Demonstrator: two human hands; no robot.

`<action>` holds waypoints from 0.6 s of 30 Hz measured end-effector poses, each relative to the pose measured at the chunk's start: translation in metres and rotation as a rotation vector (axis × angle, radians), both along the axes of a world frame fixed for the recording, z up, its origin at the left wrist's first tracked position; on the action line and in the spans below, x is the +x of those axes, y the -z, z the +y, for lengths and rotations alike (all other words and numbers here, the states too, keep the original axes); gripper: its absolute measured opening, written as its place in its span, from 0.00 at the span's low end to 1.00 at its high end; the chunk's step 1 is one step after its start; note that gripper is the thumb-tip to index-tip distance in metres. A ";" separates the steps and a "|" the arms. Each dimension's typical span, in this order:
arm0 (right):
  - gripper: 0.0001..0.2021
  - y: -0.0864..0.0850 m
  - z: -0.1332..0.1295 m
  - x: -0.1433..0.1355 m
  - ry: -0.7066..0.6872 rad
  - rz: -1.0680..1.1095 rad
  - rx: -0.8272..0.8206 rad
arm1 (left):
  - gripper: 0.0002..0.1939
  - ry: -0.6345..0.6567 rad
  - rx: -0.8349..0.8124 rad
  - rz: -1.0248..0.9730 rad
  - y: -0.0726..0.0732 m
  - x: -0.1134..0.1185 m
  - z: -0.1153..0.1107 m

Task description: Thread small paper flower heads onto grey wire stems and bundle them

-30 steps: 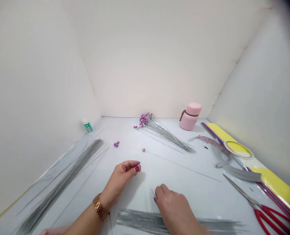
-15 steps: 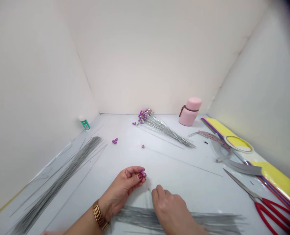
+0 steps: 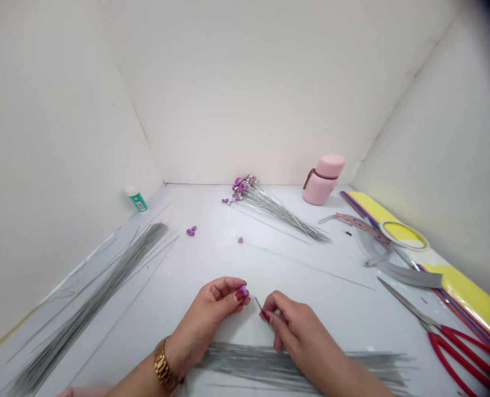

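Pale walls [image 3: 245, 99] border a white table [image 3: 212, 256]; left grip [image 3: 215, 306] pinches a purple piece [image 3: 244, 289], right grip [image 3: 298, 325] a wire [image 3: 258, 304].

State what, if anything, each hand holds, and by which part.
The left hand pinches a purple bead by its sides; the right hand holds a wire near one end.

Purple piece [image 3: 244, 289] — partly covered by the left hand [image 3: 216, 306]. Wire bundle [image 3: 245, 361] by the desk's [image 3: 212, 259] near edge: middle hidden behind the right hand [image 3: 292, 322]. Left-edge wire bundle [image 3: 91, 298]: near end cut off. Tube [image 3: 138, 202], far-left corner — lettering too small to read.
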State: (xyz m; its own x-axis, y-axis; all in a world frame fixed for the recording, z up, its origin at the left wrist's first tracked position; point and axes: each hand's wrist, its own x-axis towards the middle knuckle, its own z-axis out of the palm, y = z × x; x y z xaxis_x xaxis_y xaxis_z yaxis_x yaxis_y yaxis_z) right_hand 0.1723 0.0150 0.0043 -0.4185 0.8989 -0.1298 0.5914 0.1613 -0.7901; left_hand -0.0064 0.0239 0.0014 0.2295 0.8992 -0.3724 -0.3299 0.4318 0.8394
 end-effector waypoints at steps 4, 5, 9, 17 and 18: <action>0.05 0.010 -0.003 -0.008 0.041 0.357 -0.356 | 0.10 0.039 -0.029 -0.010 -0.001 0.006 -0.005; 0.05 0.013 -0.003 -0.010 0.056 0.412 -0.412 | 0.10 0.043 -0.036 -0.019 -0.001 0.007 -0.005; 0.13 0.018 -0.002 -0.013 0.138 0.520 -0.494 | 0.09 0.065 -0.072 -0.049 -0.001 0.008 -0.005; 0.13 0.008 0.002 -0.009 0.301 0.651 -0.609 | 0.06 0.076 -0.125 -0.207 0.000 0.008 -0.007; 0.12 0.007 0.004 -0.008 0.331 0.690 -0.634 | 0.06 0.071 -0.137 -0.217 0.000 0.008 -0.007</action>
State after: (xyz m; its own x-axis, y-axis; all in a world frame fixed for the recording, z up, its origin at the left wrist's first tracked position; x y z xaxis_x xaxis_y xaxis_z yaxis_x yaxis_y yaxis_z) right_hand 0.1641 0.0188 -0.0024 -0.3237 0.8329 -0.4490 -0.0918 -0.4999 -0.8612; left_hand 0.0014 0.0169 0.0013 0.3780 0.8228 -0.4244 -0.4608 0.5648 0.6846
